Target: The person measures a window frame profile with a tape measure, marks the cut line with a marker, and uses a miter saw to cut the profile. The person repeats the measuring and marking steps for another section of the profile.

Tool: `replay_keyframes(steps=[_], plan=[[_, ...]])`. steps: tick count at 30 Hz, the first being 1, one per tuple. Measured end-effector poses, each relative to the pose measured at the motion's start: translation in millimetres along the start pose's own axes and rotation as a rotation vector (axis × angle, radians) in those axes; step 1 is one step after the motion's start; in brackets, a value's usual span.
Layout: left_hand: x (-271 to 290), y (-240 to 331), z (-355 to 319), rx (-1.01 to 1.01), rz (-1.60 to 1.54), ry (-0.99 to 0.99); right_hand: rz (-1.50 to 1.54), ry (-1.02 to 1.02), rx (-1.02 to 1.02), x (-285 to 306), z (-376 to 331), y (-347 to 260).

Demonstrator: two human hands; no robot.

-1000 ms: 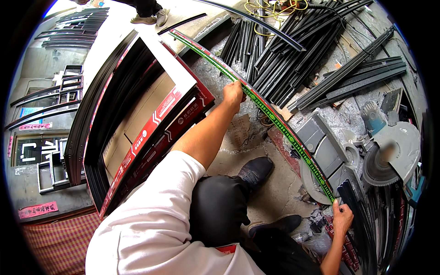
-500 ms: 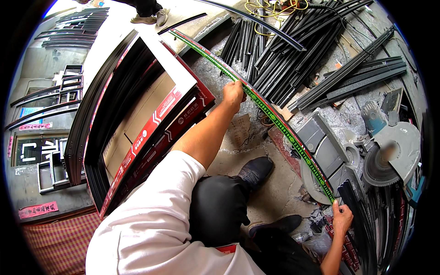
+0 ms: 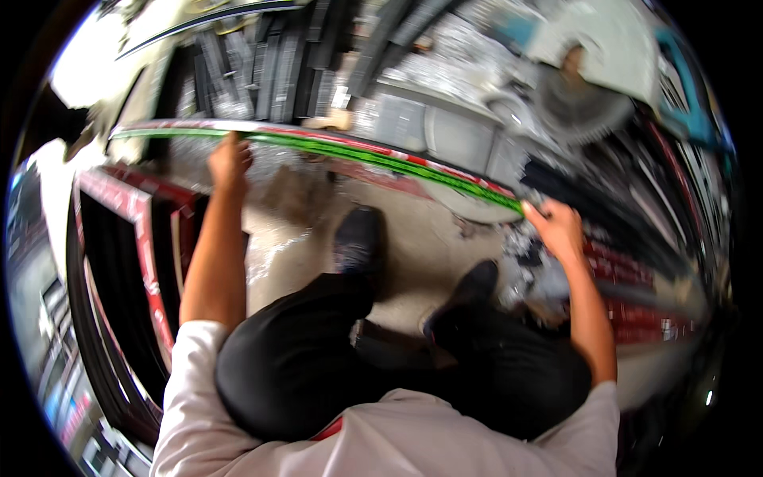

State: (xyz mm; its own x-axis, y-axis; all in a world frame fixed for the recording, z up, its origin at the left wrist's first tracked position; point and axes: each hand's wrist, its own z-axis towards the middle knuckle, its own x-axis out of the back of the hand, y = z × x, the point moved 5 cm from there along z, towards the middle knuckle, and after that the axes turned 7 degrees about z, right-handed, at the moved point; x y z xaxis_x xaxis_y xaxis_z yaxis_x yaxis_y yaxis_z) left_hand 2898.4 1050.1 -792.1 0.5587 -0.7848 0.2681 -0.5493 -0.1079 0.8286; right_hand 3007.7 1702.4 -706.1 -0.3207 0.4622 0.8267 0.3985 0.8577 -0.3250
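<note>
A long, thin profile strip (image 3: 334,141) with red and white film stretches across the view in front of me. Along its near edge runs a green tape measure blade (image 3: 381,161), its markings smeared by motion. My left hand (image 3: 230,165) is closed around strip and tape toward their left part. At the right end, my right hand (image 3: 559,229) pinches the tape end against the strip, thumb along the edge. Between the two hands the tape lies close beside the strip, above my feet.
A mitre saw (image 3: 580,99) with a round toothed blade and grey base stands beyond the right hand. Black profiles (image 3: 278,67) lie in a pile at the far side. Red-edged frames (image 3: 143,215) are stacked at my left. More dark profiles (image 3: 612,207) lie at right.
My view has swung to the right, so the saw and stacked frames sit farther left. The strip now runs nearly level across the view. Both hands keep hold of tape and strip.
</note>
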Motion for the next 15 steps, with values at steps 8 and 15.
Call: replay_keyframes(steps=[8,15], plan=[[-18.1,59.7,-90.6,-0.740,0.982,0.169,0.021,-0.055,-0.045,9.6,-4.6,-15.1],[-121.4,48.8,-165.3,-1.370,1.333,-0.571,0.019,-0.086,-0.006,-10.7,3.9,-2.2]])
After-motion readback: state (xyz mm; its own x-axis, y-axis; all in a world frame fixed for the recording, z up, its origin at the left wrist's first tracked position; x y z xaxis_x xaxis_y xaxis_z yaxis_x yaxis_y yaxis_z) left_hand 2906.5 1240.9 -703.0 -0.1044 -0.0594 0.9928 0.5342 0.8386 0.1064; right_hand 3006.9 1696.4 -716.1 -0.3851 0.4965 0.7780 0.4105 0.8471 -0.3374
